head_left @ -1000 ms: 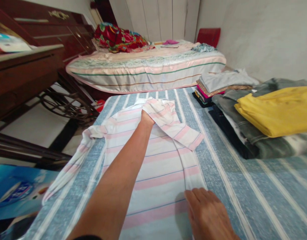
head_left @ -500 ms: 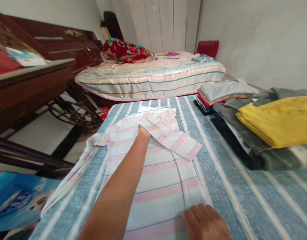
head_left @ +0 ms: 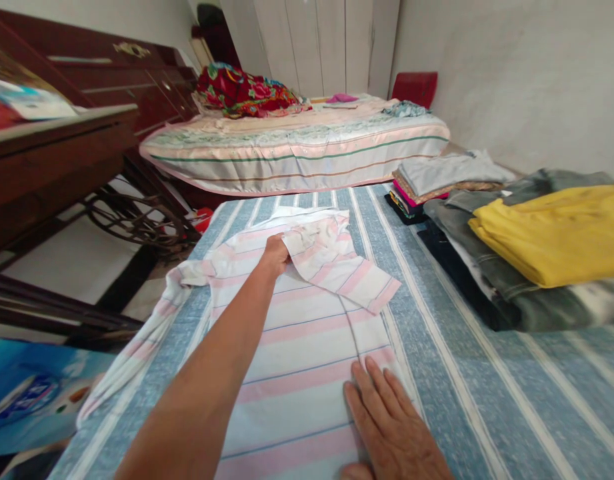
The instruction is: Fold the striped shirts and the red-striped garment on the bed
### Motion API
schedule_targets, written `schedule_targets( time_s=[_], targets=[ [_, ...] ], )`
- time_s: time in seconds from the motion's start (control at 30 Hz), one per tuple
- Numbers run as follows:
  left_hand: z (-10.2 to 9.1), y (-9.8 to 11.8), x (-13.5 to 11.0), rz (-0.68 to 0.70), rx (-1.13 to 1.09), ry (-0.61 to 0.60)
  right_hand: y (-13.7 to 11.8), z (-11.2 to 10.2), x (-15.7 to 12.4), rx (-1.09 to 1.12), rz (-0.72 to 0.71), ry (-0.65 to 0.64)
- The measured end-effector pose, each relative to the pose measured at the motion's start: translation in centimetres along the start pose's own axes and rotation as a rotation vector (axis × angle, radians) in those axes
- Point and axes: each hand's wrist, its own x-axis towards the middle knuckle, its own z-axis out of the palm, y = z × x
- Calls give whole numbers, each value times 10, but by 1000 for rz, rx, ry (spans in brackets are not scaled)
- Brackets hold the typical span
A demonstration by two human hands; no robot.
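Note:
A white shirt with pink bands and thin blue lines [head_left: 297,360] lies spread out on the blue striped bedsheet. One sleeve is folded over its upper part, and the other trails off to the left. My left hand [head_left: 277,253] is closed at the edge of the folded-over fabric near the collar, its fingertips partly hidden by cloth. Lower down, my right hand [head_left: 391,427] rests flat on the shirt's right side, fingers stretched out.
To the right sit folded grey-green trousers [head_left: 497,267] with a yellow garment [head_left: 551,233] on top, and a smaller clothes stack [head_left: 447,175] behind. A second bed [head_left: 307,150] stands beyond. At left are a sewing-machine table [head_left: 61,140] and a blue package [head_left: 37,393].
My right hand has slid forward on the shirt and flattened, its fingers extending. My left hand has shifted slightly left and shows more from under the cloth. The view has moved a little.

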Motion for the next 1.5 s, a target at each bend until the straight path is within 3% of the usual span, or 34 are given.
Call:
schedule_targets(
  time_s=[0.13,0.27,0.33,0.43,0.5,0.6,0.7,0.77,0.83,0.97,1.1,1.23,1.37,1.5],
  targets=[
    [-19,11,-8,38,264,-73,0,6,-10,18,-8,-65],
    [-34,27,-18,14,453,-213,-1,-2,-8,44,9,-93],
    [-38,35,-21,62,721,-234,-1,-11,-1,45,30,-94],
    [-38,45,-29,183,1183,-104,6,-19,11,32,88,-116],
    [-35,46,-40,268,1331,21,13,-16,16,23,142,-153],
    [-27,39,-69,561,1559,89,22,-4,15,22,170,-173],
    [-16,19,-105,872,1582,-124,23,5,10,9,163,-167],
    [-8,3,-128,971,1519,-320,22,7,9,-10,159,-158],
    [-1,-11,-146,1014,1452,-468,21,9,9,-28,139,-135],
    [9,-29,-161,991,1400,-628,20,18,11,-61,87,-31],
    [15,-31,-146,954,1346,-643,20,30,20,-86,52,145],
    [21,-22,-116,952,1265,-577,24,46,35,-97,-26,176],
    [36,1,-70,851,1351,-443,35,67,47,-98,-150,191],
    [66,27,-11,722,1458,-282,39,92,55,-93,-178,258]
  ],
)
